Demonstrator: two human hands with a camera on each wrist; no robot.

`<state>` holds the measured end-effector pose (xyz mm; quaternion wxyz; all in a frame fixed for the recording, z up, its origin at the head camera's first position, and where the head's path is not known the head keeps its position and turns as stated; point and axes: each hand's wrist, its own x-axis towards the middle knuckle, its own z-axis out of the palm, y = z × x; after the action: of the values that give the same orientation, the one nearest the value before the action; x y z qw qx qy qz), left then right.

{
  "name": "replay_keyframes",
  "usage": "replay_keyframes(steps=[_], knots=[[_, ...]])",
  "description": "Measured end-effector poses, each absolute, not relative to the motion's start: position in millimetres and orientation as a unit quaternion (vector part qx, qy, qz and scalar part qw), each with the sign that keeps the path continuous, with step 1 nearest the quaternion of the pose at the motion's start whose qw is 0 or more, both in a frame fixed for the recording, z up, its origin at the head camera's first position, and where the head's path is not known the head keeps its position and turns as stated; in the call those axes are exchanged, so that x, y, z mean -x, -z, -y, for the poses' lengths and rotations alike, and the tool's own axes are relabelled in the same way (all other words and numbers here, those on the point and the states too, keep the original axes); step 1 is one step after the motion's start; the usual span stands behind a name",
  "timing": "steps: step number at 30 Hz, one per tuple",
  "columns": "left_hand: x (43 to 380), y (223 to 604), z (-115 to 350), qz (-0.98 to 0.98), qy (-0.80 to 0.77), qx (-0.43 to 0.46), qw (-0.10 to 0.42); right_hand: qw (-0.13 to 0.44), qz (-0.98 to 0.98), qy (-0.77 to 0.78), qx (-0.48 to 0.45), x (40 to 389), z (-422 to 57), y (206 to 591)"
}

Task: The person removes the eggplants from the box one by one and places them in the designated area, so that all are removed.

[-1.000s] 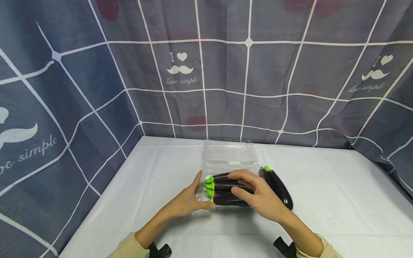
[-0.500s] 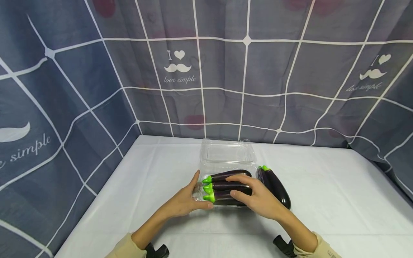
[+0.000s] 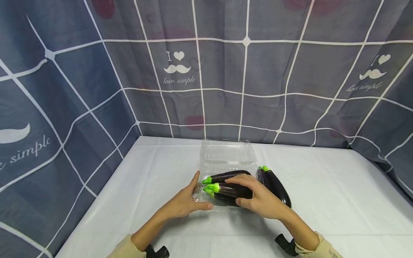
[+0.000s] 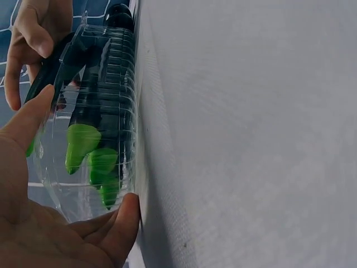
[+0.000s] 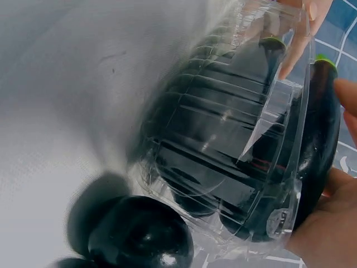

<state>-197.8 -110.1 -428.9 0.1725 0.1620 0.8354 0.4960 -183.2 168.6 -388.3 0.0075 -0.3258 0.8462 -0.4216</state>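
A clear hinged plastic container (image 3: pixel 228 153) lies on the white table with its lid folded back. My left hand (image 3: pixel 184 203) holds its left end, thumb along the near side. My right hand (image 3: pixel 262 199) grips a dark eggplant (image 3: pixel 235 190) with a bright green stem, over the container's front half. Through the clear wall in the left wrist view, green stems (image 4: pixel 82 146) of eggplants inside show. Another eggplant (image 3: pixel 226 176) lies at the back of the container. The right wrist view has the gripped eggplant (image 5: pixel 319 139) tilted along the rim, partly hidden by my fingers.
Two more eggplants (image 3: pixel 278 187) lie side by side just right of the container. White cloth (image 3: pixel 338 200) covers the table. A grey checked curtain (image 3: pixel 222 71) stands behind and to both sides. Black wrist mounts (image 3: pixel 286 245) sit below the sleeves.
My right hand has raised the front eggplant and shifted it slightly away from me, over a neighbour that now shows beneath it. My left hand stays at the container's end.
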Motion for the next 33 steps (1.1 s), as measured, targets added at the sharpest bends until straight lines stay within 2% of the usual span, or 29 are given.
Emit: replay_keyframes(steps=[8,20,33], knots=[[197,429,111,-0.837,-0.493,-0.163,0.171,0.000,-0.844,0.418,0.337,185,-170,391],[196,427,110,-0.834,-0.500,-0.158,0.172,-0.016,-0.844,0.441,0.306,188,-169,393],[194,426,112,-0.835,-0.496,-0.167,0.168,-0.106,-0.834,0.492,0.228,186,-179,402]])
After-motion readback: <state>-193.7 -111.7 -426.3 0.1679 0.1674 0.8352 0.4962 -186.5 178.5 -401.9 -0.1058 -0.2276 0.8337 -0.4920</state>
